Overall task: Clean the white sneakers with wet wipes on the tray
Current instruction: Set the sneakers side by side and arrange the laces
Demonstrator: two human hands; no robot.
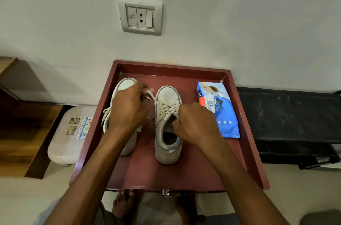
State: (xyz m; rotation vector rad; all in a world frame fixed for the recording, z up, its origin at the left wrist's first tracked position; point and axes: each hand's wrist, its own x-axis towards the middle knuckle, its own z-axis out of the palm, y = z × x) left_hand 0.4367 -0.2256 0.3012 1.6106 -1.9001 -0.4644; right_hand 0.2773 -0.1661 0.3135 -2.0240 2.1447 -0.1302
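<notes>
Two white sneakers stand side by side on a dark red tray (184, 175), toes toward the wall. My left hand (129, 108) hovers over the left sneaker (125, 84) and pinches a white shoelace (149, 93) that runs across to the right sneaker (167, 95). My right hand (195, 123) grips the lace at the top eyelets of the right sneaker, by its tongue. A blue pack of wet wipes (221, 112) lies flat on the tray's right side, beside my right hand. Much of the left sneaker is hidden under my left hand and forearm.
The tray stands against a grey wall with a switch and socket plate (140, 15). A pale plastic stool (70, 136) sits at the tray's left, wooden furniture (22, 132) further left, a black bench (291, 119) at the right. My bare feet (123, 204) show below the tray's front edge.
</notes>
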